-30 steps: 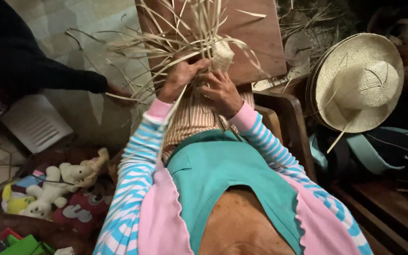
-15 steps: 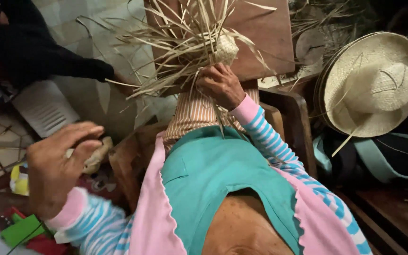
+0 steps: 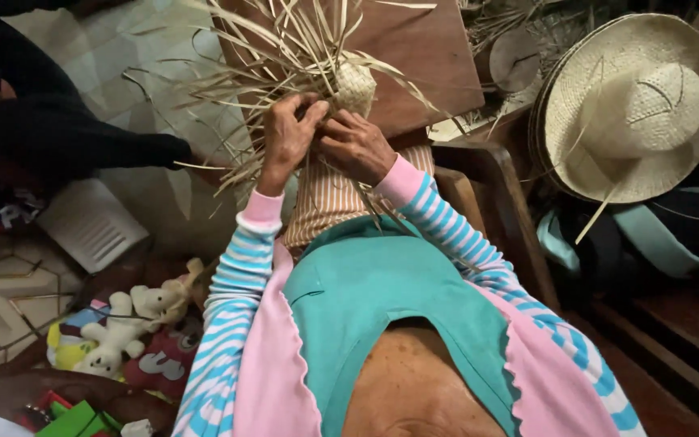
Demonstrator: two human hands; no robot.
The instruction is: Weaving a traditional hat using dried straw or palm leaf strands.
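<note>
Tiled floor (image 3: 107, 57) left, brown board (image 3: 422, 48) ahead, finished straw hat (image 3: 629, 105) hanging right, soft toys (image 3: 135, 324) lower left. I see both hands meeting at small woven straw piece (image 3: 355, 85) above my lap. Left hand (image 3: 287, 133) pinching loose strands (image 3: 260, 57) beside it; right hand (image 3: 357, 146) gripping strands just under weave. Another person's dark sleeve (image 3: 66, 146) far left.

Home weaving corner: straw hat (image 3: 629, 105), plush toys (image 3: 135, 328).

Loose straw strands (image 3: 285, 57) crowd hands; bare wooden board (image 3: 430, 48) right.
</note>
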